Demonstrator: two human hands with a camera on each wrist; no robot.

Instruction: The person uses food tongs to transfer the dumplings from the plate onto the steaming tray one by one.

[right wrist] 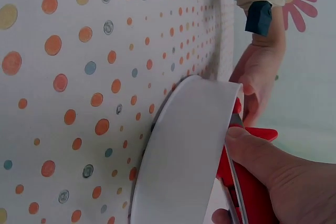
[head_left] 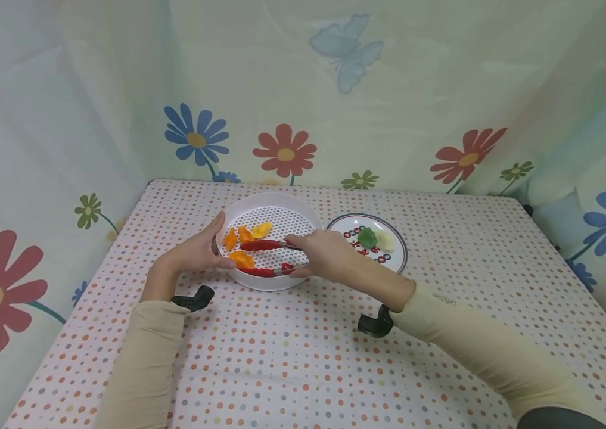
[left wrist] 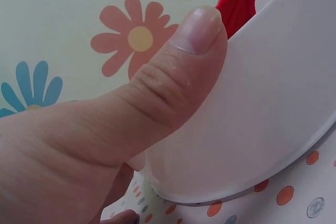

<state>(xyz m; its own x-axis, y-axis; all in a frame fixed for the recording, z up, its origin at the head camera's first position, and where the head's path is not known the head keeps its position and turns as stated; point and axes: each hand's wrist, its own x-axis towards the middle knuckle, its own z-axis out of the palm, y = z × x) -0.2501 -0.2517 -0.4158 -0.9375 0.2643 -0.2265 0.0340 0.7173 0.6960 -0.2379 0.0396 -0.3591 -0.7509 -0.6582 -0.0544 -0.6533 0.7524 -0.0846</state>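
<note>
A white round basket (head_left: 286, 283) with a perforated bottom stands on the table. Inside, at its left, lie several orange pieces (head_left: 241, 259) and a yellow piece (head_left: 262, 230). My left hand (head_left: 187, 253) curves round the basket's left side, its thumb at the front rim in the left wrist view. Red-tipped metal tongs (head_left: 262, 245) are gripped in my right hand (head_left: 329, 253), over the basket's right part. The tongs' two red tips stand apart, reaching left over the perforated bottom. The lower tip lies right beside the front orange piece.
Right of the basket, partly behind my right wrist, sits a white plate (head_left: 400, 262) with a dark rim. It bears a green piece (head_left: 367, 238) and a pale yellow piece (head_left: 385, 241). A dotted cloth (head_left: 281, 357) covers the table; a flowered curtain hangs behind.
</note>
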